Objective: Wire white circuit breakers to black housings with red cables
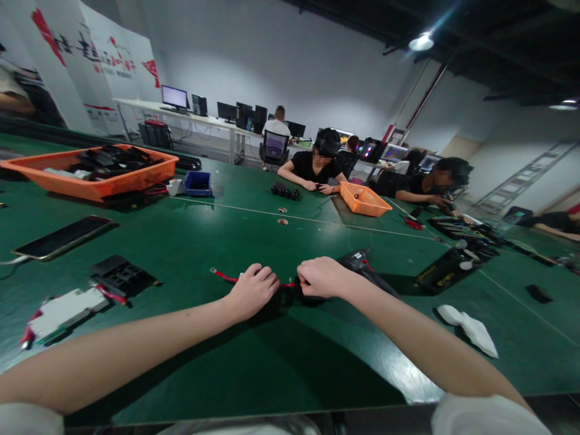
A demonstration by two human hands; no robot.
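Observation:
My left hand (254, 292) is closed around a short red cable (223, 275), whose metal ring lug sticks out to the left. More of the red cable shows between my two hands and runs to a black part (312, 298). Over that part my right hand (321, 277) is closed, with its fingers curled. The part's kind is mostly hidden under my fingers. Just behind my right forearm lies a dark tool (357, 260) with a grey label, partly covered by the arm.
On the left lie a phone (66, 237), a black slotted block (120, 275) and a white module (67, 314). Orange baskets (149, 178) and a blue bin (197, 185) stand farther back. A black bottle (453, 266) and crumpled white tissue (469, 329) are on the right. Co-workers sit opposite.

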